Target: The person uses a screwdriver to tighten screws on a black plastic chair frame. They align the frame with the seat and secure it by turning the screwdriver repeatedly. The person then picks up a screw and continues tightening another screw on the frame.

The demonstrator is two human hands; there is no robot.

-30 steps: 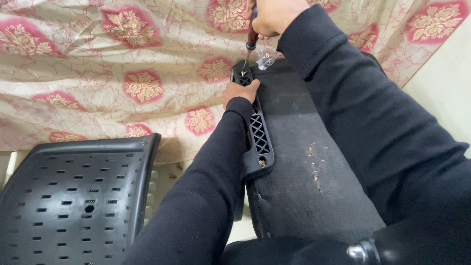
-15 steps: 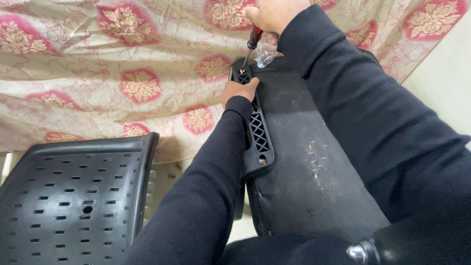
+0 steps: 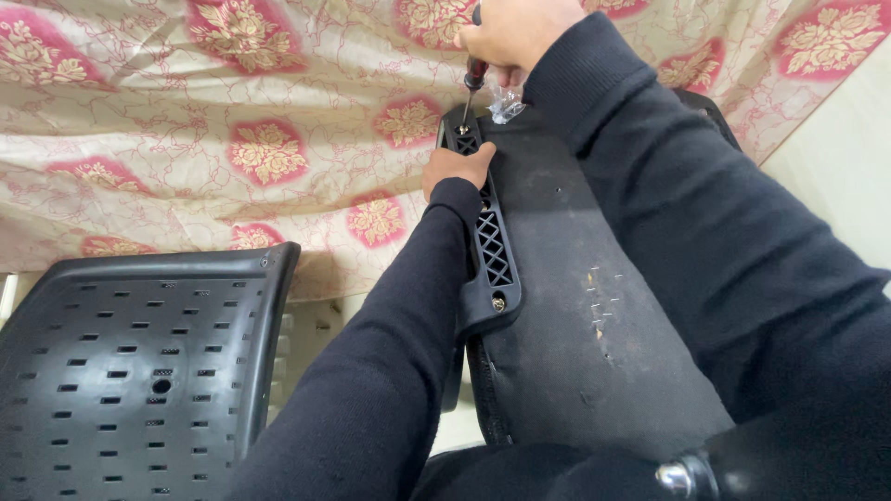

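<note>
Head view looks down two dark sleeves onto an upturned chair seat (image 3: 594,315), its black fabric underside facing up and dotted with a few staples. Along the seat's left edge lies a black plastic armrest bracket (image 3: 487,237) with a lattice of diamond-shaped holes; a screw head shows at its near end, which suggests that end is already fastened. The left hand (image 3: 457,169) lies curled over the bracket near its far end, fingers pressed down on the plastic, seemingly to keep the part from shifting on the seat. The right hand (image 3: 515,32) is closed in a fist around the handle of a screwdriver (image 3: 471,88), held nearly upright so that its tip meets the far end of the bracket squarely. A scrap of clear plastic wrap (image 3: 506,107) sits just beside that tip, close under the right hand. Behind the seat hangs a cream cloth with red floral medallions (image 3: 232,139). At lower left, well apart from the work, stands a black perforated plastic chair back (image 3: 139,371). A shiny metal fitting (image 3: 682,478) shows at the lower right edge
</note>
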